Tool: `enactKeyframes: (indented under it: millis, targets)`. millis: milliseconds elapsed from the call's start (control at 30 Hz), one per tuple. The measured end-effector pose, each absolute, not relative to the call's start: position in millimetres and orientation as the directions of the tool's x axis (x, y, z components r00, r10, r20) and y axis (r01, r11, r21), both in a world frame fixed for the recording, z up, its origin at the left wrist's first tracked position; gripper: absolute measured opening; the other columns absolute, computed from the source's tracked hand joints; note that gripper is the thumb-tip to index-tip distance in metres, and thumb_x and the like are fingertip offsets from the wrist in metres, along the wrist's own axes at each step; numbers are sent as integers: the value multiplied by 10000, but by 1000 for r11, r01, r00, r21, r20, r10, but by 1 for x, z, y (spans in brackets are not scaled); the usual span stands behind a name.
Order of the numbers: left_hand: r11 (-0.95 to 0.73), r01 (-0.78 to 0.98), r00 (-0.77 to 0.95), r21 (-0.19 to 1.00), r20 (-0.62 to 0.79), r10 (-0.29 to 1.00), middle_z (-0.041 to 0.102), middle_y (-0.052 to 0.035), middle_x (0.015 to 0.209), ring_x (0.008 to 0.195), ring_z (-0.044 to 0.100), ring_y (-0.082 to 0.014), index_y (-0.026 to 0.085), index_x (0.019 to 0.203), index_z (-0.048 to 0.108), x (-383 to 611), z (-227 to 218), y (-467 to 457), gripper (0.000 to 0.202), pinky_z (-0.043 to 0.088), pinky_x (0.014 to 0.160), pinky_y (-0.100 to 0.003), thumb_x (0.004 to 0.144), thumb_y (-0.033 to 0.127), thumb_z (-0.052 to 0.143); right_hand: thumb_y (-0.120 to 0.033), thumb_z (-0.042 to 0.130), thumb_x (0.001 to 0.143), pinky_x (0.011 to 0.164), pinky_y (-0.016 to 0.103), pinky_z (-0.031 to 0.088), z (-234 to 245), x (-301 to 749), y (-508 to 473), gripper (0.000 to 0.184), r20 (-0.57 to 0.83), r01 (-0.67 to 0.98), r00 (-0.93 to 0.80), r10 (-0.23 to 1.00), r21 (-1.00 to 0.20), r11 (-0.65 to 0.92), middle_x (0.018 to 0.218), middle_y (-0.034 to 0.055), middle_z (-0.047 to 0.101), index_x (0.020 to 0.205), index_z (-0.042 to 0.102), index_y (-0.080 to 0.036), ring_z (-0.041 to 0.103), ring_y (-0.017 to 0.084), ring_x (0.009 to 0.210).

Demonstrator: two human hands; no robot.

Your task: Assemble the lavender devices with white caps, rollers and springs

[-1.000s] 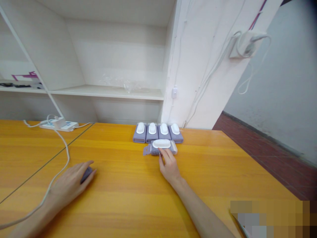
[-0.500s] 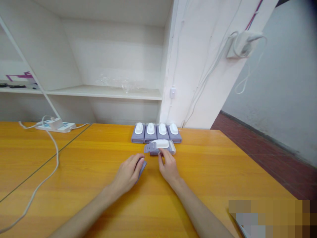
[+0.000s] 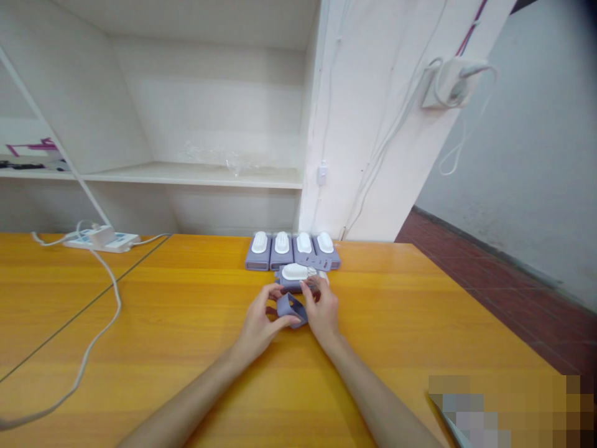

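My left hand [image 3: 262, 317] grips a hollow purple-grey sleeve [image 3: 285, 305] between thumb and fingers, its open end facing right. Close by on the right, my right hand [image 3: 321, 305] has its fingertips pinched together; what they hold is hidden. Just beyond both hands lies a purple-grey case with a white oval piece [image 3: 293, 272] on top. A flat purple-grey strip with holes [image 3: 315, 262] rests across the front of the row behind. That row is several purple-grey boxes [image 3: 258, 262], side by side, each topped by a white ribbed or smooth oval piece [image 3: 282, 242].
On the wooden table [image 3: 186, 348], a white power strip [image 3: 100, 239] with a plugged-in adapter stands at the back left, and its cable [image 3: 100, 336] trails forward. White shelves [image 3: 209, 177] rise behind. A pixelated patch [image 3: 508, 410] covers the lower right corner.
My left hand has moved right and turned, bringing the sleeve's opening into sight beside my right hand. The holed strip has shifted from the near case's left end rightward, onto the row behind.
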State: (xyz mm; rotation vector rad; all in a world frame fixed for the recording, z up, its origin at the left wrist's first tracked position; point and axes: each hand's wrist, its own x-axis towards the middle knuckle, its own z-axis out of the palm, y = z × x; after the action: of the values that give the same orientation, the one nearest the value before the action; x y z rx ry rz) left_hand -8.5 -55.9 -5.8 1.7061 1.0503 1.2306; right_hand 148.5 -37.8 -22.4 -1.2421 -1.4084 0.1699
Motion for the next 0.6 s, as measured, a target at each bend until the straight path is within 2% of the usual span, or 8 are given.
enactKeyframes:
  millis: [100,200,367,467,600]
  targets:
    - [-372,174,209,912,335,919,546,-56,1050,978,536,-195,232,1108,495,-12,-4,-55,551,493,721,-275,627,324,747,-346,574,820,664,296,496,-26,148,-35,190,577,472,311,756,-783,404,796,50,645,878,583,-166,598,159,680]
    - [-412,217,247,885,359,900,547,-68,1078,980,542,-200,231,1098,530,-15,-7,-52,497,486,760,-293,651,309,732,-357,612,784,670,296,509,-32,148,-30,242,513,314,388,766,-855,413,816,61,649,905,569,-152,622,171,730]
    - [-469,340,297,815,380,876,579,-50,993,916,559,-189,223,1046,573,-17,-17,-46,398,446,817,-319,682,306,711,-355,616,777,653,288,518,-32,146,-27,307,425,97,427,798,-899,427,792,25,619,999,507,-173,620,153,710]
    - [-454,380,279,806,368,887,587,-44,1002,931,560,-190,222,1046,568,-17,-20,-43,380,438,833,-323,698,305,696,-330,624,773,719,297,508,-27,145,-29,295,420,79,426,801,-900,430,822,19,600,998,500,-185,611,151,766]
    - [-443,407,273,799,356,894,592,-46,1026,963,556,-198,220,1044,562,-17,-21,-42,371,425,865,-334,706,306,688,-325,610,782,811,324,473,-24,145,-33,252,434,162,430,791,-900,406,925,55,607,975,547,-176,595,166,854]
